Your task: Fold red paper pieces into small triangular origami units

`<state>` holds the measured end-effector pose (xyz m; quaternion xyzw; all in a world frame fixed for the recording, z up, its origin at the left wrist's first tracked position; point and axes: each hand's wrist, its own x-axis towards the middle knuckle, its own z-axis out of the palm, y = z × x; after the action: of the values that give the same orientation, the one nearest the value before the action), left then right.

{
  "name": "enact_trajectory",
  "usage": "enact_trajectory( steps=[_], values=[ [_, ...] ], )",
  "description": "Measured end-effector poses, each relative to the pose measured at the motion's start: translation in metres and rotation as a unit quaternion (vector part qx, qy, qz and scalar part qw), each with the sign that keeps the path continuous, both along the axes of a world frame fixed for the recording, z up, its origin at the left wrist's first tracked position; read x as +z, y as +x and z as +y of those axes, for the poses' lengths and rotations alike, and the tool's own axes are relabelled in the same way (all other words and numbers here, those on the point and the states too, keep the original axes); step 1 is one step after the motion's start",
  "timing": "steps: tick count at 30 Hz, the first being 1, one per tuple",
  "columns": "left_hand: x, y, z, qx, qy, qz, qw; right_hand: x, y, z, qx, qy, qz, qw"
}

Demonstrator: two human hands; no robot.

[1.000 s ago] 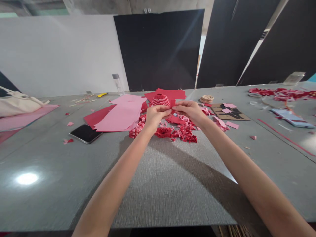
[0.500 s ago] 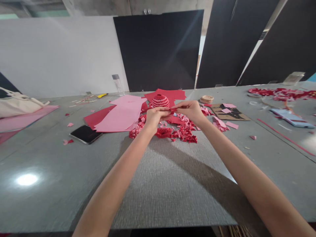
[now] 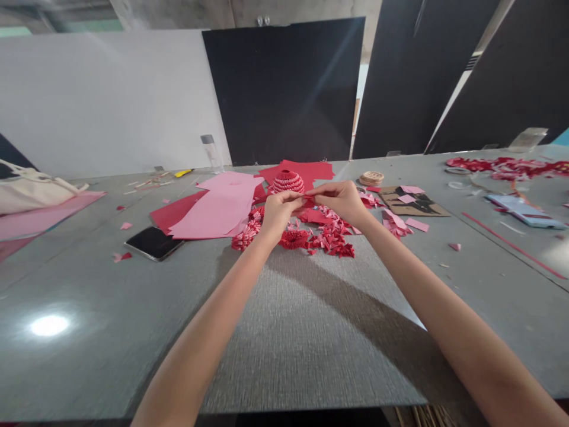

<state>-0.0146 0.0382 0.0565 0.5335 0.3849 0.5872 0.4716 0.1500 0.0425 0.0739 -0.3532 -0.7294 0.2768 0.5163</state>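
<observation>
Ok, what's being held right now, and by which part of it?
A small red paper piece, pinched between the fingertips of the left hand and right hand. Which edge they grip is too small to tell.

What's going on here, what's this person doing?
A person is pinching a small piece of red paper between the left hand and right hand, above a pile of folded red and pink paper units. Just beyond stands a round, red-and-pink folded paper model on red paper sheets.
</observation>
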Motion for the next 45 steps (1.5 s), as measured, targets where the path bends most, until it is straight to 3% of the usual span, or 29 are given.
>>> enact_trajectory(
  steps=[9,15,25,33,45],
  values=[
    [0.005,-0.002,-0.003,-0.072,-0.048,-0.036,0.996,-0.005,0.005,0.008,-0.004,-0.002,0.029,1.0],
    [0.01,-0.001,-0.011,-0.046,-0.07,-0.016,0.996,-0.003,0.003,0.004,-0.013,-0.005,0.003,1.0],
    [0.003,-0.002,-0.001,0.031,0.092,0.054,0.994,-0.004,0.001,0.006,0.032,-0.024,0.043,0.998],
    [0.003,-0.002,-0.002,0.028,0.084,-0.016,0.996,-0.002,0.002,0.004,0.073,-0.057,0.069,0.993],
    [0.004,0.0,-0.003,0.021,0.121,0.0,0.992,-0.003,0.003,0.005,0.027,-0.09,0.059,0.994]
  ],
)
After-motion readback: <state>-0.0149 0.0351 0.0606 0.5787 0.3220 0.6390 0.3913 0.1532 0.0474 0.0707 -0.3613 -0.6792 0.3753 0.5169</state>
